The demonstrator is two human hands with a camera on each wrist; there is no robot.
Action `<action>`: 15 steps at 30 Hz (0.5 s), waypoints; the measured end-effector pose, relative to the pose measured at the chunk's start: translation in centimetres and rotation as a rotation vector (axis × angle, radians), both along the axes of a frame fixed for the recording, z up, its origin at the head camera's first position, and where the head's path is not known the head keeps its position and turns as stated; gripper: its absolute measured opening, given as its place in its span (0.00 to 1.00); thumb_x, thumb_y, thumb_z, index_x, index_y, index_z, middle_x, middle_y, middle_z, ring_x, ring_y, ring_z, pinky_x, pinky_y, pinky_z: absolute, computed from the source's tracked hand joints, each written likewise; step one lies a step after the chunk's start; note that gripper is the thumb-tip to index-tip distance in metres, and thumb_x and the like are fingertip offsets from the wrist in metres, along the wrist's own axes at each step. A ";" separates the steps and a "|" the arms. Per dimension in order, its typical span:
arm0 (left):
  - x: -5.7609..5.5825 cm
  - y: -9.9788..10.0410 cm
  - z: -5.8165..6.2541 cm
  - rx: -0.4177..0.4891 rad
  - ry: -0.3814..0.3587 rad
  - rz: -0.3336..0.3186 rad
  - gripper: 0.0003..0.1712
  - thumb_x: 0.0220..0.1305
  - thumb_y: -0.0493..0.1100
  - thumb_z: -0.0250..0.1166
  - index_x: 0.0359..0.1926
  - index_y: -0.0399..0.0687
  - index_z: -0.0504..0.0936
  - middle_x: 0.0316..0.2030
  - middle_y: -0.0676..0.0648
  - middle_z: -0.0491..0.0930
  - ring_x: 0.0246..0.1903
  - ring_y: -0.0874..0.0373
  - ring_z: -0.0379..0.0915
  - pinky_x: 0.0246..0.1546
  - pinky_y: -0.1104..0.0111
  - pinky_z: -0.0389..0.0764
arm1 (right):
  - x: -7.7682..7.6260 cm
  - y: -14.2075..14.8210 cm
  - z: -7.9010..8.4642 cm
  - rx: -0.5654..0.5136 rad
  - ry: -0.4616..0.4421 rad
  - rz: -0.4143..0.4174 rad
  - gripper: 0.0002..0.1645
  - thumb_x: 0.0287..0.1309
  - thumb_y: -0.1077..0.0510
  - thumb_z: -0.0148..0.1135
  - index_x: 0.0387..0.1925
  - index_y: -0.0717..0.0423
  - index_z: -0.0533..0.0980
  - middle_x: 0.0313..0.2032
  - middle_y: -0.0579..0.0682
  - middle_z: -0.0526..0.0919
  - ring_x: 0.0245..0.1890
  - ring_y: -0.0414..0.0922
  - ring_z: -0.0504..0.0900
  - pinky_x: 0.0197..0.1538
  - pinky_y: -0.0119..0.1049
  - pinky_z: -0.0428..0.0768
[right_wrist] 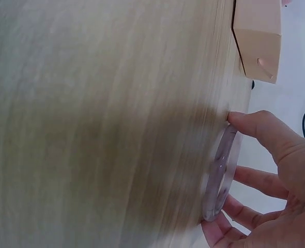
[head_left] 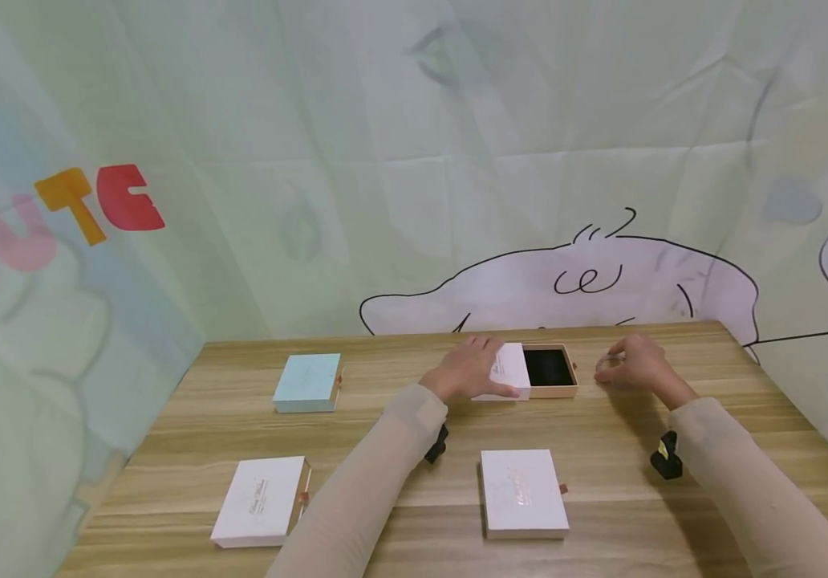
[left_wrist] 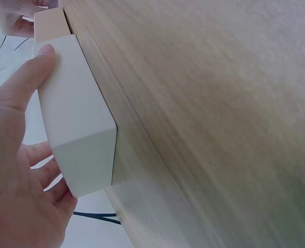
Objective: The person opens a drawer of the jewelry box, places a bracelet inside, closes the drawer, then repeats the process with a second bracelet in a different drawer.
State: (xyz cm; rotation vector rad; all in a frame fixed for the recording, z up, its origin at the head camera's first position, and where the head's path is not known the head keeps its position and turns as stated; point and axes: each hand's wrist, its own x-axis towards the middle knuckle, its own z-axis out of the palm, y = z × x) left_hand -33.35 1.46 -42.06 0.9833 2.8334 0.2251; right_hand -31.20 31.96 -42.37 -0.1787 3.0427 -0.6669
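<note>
My left hand (head_left: 466, 369) grips a white slide-out box (head_left: 509, 365) near the table's back edge, thumb on the near side and fingers round the far side. Its peach-rimmed drawer (head_left: 553, 392) is pulled out to the right, showing a black interior. To the right of the drawer, my right hand (head_left: 636, 366) holds a clear, pale purplish bangle (right_wrist: 212, 192) by its edges between thumb and fingertips. In the right wrist view the bangle is low at the wooden surface; whether it touches I cannot tell. The drawer's small pull tab (right_wrist: 264, 68) faces the right hand.
A light blue box (head_left: 308, 382) sits at the back left of the wooden table (head_left: 385, 433). Two more white boxes lie nearer: one at front left (head_left: 258, 499), another at front centre (head_left: 522, 491). A printed cloth (head_left: 356, 177) hangs behind the table.
</note>
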 end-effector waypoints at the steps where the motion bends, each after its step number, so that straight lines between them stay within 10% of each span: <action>1: 0.0 0.0 0.0 -0.002 0.002 0.000 0.57 0.57 0.73 0.64 0.76 0.45 0.56 0.72 0.44 0.60 0.71 0.50 0.55 0.68 0.61 0.60 | 0.0 0.0 0.0 -0.003 0.004 0.003 0.34 0.47 0.53 0.77 0.44 0.79 0.79 0.48 0.77 0.78 0.49 0.70 0.74 0.51 0.66 0.69; 15: 0.0 0.0 -0.1 -0.012 0.007 0.010 0.57 0.57 0.73 0.64 0.76 0.47 0.55 0.72 0.45 0.60 0.71 0.50 0.55 0.68 0.62 0.60 | 0.2 0.2 -0.3 -0.020 0.051 0.028 0.32 0.43 0.54 0.79 0.40 0.79 0.80 0.43 0.75 0.80 0.43 0.67 0.77 0.45 0.61 0.74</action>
